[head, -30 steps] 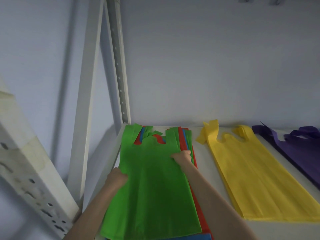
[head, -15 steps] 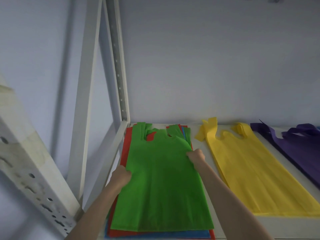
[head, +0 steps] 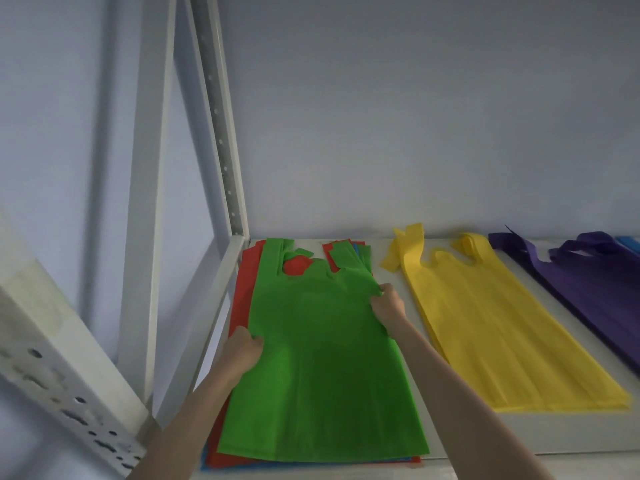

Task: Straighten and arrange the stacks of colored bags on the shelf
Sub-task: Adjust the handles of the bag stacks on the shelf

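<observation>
A green bag [head: 322,358] lies on top of a mixed stack at the shelf's left end, with red bags [head: 242,289] and blue ones showing beneath it. My left hand [head: 242,351] grips the green bag's left edge. My right hand [head: 388,304] pinches its right edge near the handles, where the fabric bunches. To the right lies a flat stack of yellow bags [head: 502,327]. A stack of purple bags [head: 588,278] lies beyond that at the far right.
The white shelf board [head: 519,434] shows in front of the yellow stack. A perforated upright post [head: 218,116] stands at the shelf's back left corner, with a plain post [head: 149,202] nearer me. A pale wall backs the shelf. A blue scrap [head: 628,242] peeks at the far right.
The green bag has shifted right and back on the stack, uncovering the red bags on its left. Both hands moved with it, still holding its edges.
</observation>
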The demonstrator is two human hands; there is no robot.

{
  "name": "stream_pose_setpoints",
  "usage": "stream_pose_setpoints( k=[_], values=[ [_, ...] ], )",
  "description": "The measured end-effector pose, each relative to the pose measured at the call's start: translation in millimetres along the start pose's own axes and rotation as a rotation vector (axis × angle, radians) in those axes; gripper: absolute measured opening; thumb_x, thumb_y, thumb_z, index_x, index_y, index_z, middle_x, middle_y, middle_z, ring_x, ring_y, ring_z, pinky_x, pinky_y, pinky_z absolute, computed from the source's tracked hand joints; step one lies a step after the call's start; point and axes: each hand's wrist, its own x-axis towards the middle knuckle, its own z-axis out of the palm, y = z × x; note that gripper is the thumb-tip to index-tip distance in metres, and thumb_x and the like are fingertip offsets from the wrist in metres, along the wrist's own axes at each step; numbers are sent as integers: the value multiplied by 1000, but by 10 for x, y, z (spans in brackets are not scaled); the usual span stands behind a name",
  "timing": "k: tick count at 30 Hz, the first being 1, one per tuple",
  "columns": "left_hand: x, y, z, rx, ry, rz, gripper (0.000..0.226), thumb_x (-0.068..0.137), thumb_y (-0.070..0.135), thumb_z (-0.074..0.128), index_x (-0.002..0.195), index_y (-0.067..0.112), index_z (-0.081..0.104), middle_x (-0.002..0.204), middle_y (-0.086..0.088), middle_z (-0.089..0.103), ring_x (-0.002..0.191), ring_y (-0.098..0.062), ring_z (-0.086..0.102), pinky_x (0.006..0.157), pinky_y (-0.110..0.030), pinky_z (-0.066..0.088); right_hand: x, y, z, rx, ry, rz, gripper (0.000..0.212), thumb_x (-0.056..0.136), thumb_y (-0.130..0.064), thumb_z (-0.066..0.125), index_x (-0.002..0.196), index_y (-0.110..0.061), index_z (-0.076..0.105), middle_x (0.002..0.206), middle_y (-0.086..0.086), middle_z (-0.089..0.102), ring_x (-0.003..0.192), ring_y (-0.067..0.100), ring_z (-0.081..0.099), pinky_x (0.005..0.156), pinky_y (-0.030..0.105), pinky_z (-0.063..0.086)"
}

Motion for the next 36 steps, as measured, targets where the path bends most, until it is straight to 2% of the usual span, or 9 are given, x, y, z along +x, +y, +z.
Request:
stream_pose_setpoints(
  k=[6, 11, 17, 21, 25, 27, 30, 33, 36],
  values=[
    [-46, 0, 56, -24, 14, 17, 47, 99, 14, 38, 140, -6, 29, 130, -20, 51, 76, -12, 55, 70, -28, 48, -50, 84, -65, -44, 22, -49, 42, 95, -1, 33, 137, -4, 33, 125, 20, 53, 83, 22, 50, 48, 22, 39],
    [-223, 21, 122, 1, 14, 49, 47, 99, 18, 40, 140, -4, 31, 119, -16, 56, 66, -7, 49, 58, -21, 42, -108, 208, -212, -88, 52, -107, 40, 96, -2, 33, 135, -3, 35, 120, 21, 56, 64, 17, 48, 50, 25, 40],
    [-609, -1, 307, 13, 35, 63, 46, 98, 20, 41, 137, -4, 36, 114, -15, 59, 64, -8, 50, 60, -23, 46, -351, 440, -501, -143, 51, -133, 37, 98, -7, 35, 133, 4, 39, 124, 25, 55, 98, 34, 56, 67, 27, 40],
    [-1050, -80, 532, -4, 59, 42, 37, 97, 21, 43, 126, -3, 47, 90, -7, 58, 65, -12, 51, 58, -25, 45, -659, 692, -782, -161, 50, -109, 33, 98, -9, 37, 126, 8, 45, 124, 26, 55, 111, 37, 55, 75, 34, 43],
    [-1618, -256, 808, -7, 95, 10, 22, 96, 19, 44, 102, 1, 54, 83, -7, 56, 69, -20, 53, 65, -30, 44, -1068, 1039, -1008, -162, 8, -139, 32, 98, -7, 36, 124, 9, 46, 121, 25, 57, 101, 34, 57, 53, 26, 32],
    [-1903, -374, 936, -21, 86, -18, 18, 95, 17, 43, 88, 5, 54, 70, -4, 52, 59, -18, 48, 56, -27, 38, -1272, 1254, -1083, -146, -12, -144, 33, 98, -6, 36, 126, 8, 45, 116, 25, 58, 91, 32, 57, 49, 27, 28],
    [-2357, -561, 1113, -39, 56, -57, 17, 96, 16, 42, 86, 3, 48, 62, -1, 46, 52, -14, 41, 51, -25, 34, -1593, 1635, -1130, -114, -38, -122, 34, 97, -7, 38, 128, 6, 44, 106, 22, 58, 69, 21, 46, 44, 23, 25],
    [-2666, -780, 1290, 4, 37, -123, 17, 98, 17, 40, 94, 2, 46, 59, 2, 35, 49, -11, 32, 50, -23, 32, -1792, 2017, -1081, -47, -61, -85, 33, 97, -9, 39, 127, 5, 45, 94, 16, 53, 55, 13, 39, 44, 23, 27],
    [-2772, -1021, 1475, 28, 8, -192, 38, 98, 19, 38, 124, -8, 44, 59, 2, 33, 49, -10, 31, 49, -21, 30, -1894, 2411, -980, -39, -75, -19, 32, 97, -11, 41, 125, 4, 46, 94, 17, 56, 52, 10, 37, 45, 23, 30]
  ],
)
